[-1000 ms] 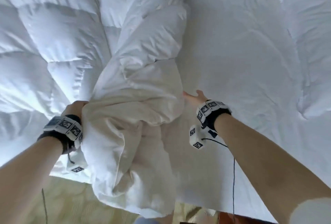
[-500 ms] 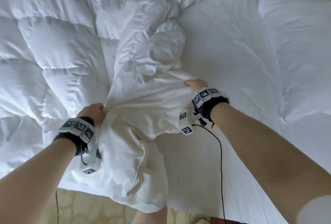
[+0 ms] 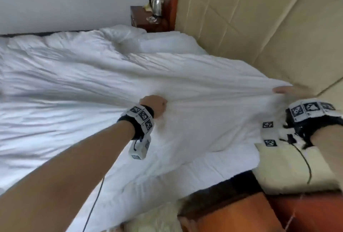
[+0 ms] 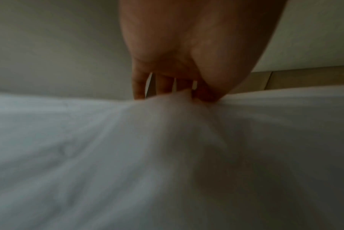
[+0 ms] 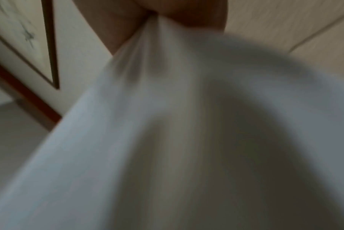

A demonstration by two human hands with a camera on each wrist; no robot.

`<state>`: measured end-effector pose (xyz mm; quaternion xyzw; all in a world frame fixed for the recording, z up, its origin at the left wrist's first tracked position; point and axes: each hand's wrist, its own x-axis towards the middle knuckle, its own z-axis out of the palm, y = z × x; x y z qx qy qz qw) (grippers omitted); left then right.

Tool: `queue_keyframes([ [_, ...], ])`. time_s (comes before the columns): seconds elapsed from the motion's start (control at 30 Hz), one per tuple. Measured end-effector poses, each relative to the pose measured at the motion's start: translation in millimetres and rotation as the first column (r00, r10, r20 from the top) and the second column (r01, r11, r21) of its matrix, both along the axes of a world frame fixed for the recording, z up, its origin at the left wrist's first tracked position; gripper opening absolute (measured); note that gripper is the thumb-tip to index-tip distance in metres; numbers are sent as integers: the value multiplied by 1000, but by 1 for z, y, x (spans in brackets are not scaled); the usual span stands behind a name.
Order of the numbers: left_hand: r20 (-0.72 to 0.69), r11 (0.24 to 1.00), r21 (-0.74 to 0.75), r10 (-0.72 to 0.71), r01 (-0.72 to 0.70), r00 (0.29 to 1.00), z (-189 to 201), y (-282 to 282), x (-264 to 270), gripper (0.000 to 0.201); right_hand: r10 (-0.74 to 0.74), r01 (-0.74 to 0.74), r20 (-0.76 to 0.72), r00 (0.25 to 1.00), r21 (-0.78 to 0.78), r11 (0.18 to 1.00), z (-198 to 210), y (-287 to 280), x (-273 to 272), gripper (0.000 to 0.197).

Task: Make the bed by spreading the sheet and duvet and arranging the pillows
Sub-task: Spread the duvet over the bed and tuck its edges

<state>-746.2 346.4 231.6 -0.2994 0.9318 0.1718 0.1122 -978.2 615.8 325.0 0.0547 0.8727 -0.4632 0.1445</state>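
A white duvet point(image 3: 92, 90) lies stretched across the bed, pulled taut toward the padded headboard. My left hand point(image 3: 155, 103) grips a bunch of the duvet point(image 4: 167, 124) near the middle of its top edge, fingers curled into the cloth. My right hand point(image 3: 295, 91) holds the duvet's corner point(image 5: 167, 77) up by the headboard, the fabric pinched between thumb and fingers. White pillows point(image 3: 148, 42) lie at the far end of the bed. A white sheet point(image 3: 204, 172) shows under the lifted duvet edge.
A beige padded headboard point(image 3: 259, 18) fills the right. A dark wooden nightstand point(image 3: 141, 18) with a metal kettle point(image 3: 156, 5) stands beyond the pillows. A cream cushion point(image 3: 289, 172) and an orange surface point(image 3: 241, 217) lie near me, below the bed edge.
The bunched duvet has been drawn out flat and taut toward the headboard. Both hands moved apart with it, the right one far to the right. My view swung up toward the headboard.
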Motion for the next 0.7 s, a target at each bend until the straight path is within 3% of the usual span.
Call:
queue_keyframes([
  [0.07, 51, 996, -41, -71, 73, 996, -1, 41, -36, 36, -45, 47, -32, 998, 59, 997, -8, 62, 3, 51],
  [0.17, 212, 980, -51, -179, 194, 961, -35, 102, -56, 39, -100, 84, 101, 990, 150, 985, -56, 149, 19, 52],
  [0.23, 301, 969, -7, -235, 249, 924, -69, 124, -42, 39, -115, 75, 194, 974, 205, 976, -99, 166, 28, 50],
  [0.33, 454, 962, 130, -275, 242, 848, -110, 127, -9, 38, -49, -53, 315, 948, 309, 950, -161, 176, 38, 45],
  [0.4, 489, 974, 180, -209, 136, 847, -122, 116, 12, 36, -8, -115, 363, 932, 316, 942, -187, 169, 41, 40],
  [0.5, 398, 985, 174, -81, 11, 914, -114, 91, 27, 37, 72, -209, 374, 924, 339, 917, -200, 144, 29, 40],
  [0.7, 250, 975, 175, 92, -138, 964, -96, 33, 56, 34, 253, -331, 325, 911, 213, 919, -184, 38, 26, 31],
])
